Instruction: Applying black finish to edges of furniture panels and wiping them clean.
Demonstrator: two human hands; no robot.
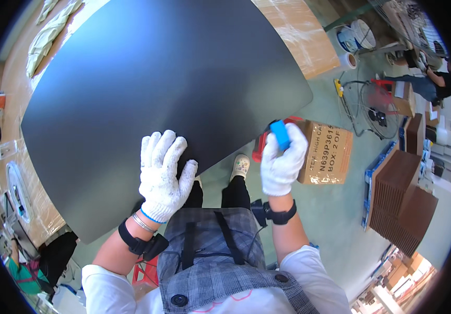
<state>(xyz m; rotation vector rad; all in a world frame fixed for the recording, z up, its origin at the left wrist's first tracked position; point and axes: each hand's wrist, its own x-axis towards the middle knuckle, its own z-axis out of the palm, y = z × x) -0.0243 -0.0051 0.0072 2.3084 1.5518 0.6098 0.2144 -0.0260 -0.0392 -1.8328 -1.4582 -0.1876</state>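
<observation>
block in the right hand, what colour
The block is bright blue, best seen in the head view.

A: Large panel [147, 78]; finish?
B: Smooth, satin-matt face; soft sheen toward the far edge; plastic, metal or coated board, cannot tell which.
A: Gloves [161, 175]?
B: Knitted cloth; matt, slightly fuzzy, ribbed at the cuffs.
A: Small blue block [280, 134]?
B: Matt-looking; material too small to tell.
A: Tabletop [309, 44]?
B: Brown, board-like surface; overlaid with clear plastic film, glossy and wrinkled.
A: Carton [326, 153]?
B: Cardboard, matt; shiny clear tape near the lower edge.
A: Apron [210, 235]; bangles [143, 224]; floor [335, 209]?
B: Checked woven cloth, matt; polished metal, by its look; smooth, faintly glossy coating.
</observation>
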